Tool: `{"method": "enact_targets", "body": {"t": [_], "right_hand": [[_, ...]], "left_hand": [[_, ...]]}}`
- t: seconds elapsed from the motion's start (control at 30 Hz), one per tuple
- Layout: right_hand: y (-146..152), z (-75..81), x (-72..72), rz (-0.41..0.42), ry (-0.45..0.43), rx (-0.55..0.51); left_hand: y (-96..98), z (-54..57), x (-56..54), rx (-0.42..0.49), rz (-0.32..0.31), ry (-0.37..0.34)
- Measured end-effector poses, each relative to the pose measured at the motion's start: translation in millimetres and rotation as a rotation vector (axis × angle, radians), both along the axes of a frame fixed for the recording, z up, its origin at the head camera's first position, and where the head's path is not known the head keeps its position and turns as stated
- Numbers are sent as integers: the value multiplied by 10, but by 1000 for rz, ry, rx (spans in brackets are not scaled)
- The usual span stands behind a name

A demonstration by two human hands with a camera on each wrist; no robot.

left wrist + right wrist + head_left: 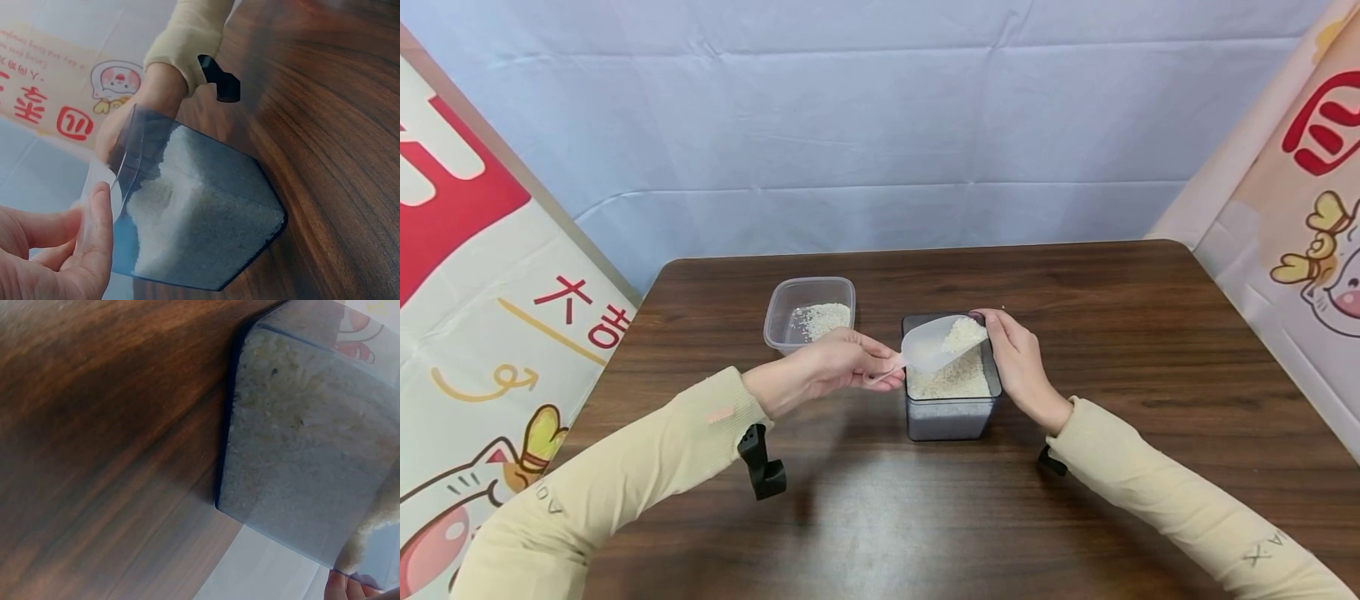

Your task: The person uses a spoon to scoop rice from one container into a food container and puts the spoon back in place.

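My left hand [842, 369] pinches the handle of a translucent scoop [927, 344], tilted above a dark clear bin. White rice [962, 336] lies toward the scoop's front end. Below it stands the square bin [953, 419], holding more rice [958, 377]. At the bin's right rear rim, my right hand [1022, 367] grips the edge; its full finger wrap is hidden in the head view. In the left wrist view, the left thumb and fingers [94, 234] close on the handle, and rice shows through the bin's walls [212, 200].
A shallow clear tub [772, 321] with some rice in it stands behind the left hand, left of the bin. The brown wooden table [1105, 300] reaches back to a pale cloth backdrop [880, 125]. Printed banners [467, 250] hang at both sides.
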State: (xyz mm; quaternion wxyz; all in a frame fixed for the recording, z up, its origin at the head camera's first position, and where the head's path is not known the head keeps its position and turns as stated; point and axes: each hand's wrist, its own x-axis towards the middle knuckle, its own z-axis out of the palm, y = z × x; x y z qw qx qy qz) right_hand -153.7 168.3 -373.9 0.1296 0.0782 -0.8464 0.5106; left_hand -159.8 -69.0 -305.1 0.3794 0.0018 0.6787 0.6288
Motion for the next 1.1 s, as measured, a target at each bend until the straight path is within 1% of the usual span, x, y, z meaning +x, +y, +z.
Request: {"method": "enact_targets", "body": {"t": [0.4, 1.1], "right_hand": [[7, -13, -5, -3, 6, 2], [1, -1, -3, -9, 16, 1]], "left_hand": [[-26, 19, 8, 29, 3, -4], [-25, 49, 32, 28, 2, -5]]}}
